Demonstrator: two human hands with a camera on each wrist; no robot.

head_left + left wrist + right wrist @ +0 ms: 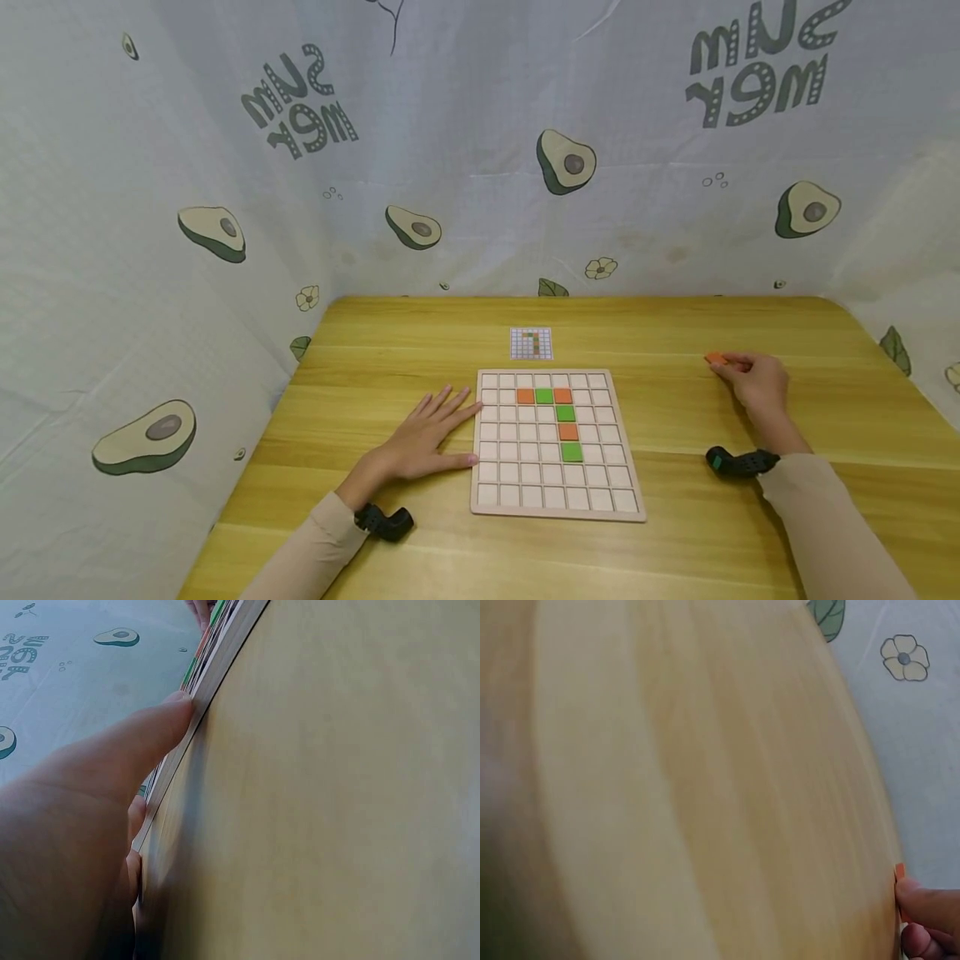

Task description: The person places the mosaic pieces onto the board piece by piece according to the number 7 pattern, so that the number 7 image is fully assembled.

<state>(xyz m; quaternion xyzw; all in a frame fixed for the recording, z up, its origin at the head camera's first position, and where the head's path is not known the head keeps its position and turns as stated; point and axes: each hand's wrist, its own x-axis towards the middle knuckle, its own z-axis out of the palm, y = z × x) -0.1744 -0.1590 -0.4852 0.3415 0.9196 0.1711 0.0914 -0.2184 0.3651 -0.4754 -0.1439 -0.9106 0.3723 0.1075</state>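
Note:
A light wooden grid board [508, 476] lies on the table, with orange tiles [568, 432] and green tiles [572, 452] set in some of its squares. They form a short row near the top and a column running down from the row's right end. Fingers spread, my left hand [422, 440] rests on the table and touches the board's left edge; its thumb [169, 720] meets the rim in the left wrist view. Off to the right, my right hand [761, 390] pinches an orange tile [716, 357] between thumb and fingers, apart from the board.
Behind the board lies a small printed card [531, 343] showing a coloured grid pattern. The wooden table [420, 546] ends at a white curtain [480, 167] with avocado prints. Black wrist devices [386, 523] sit on both wrists.

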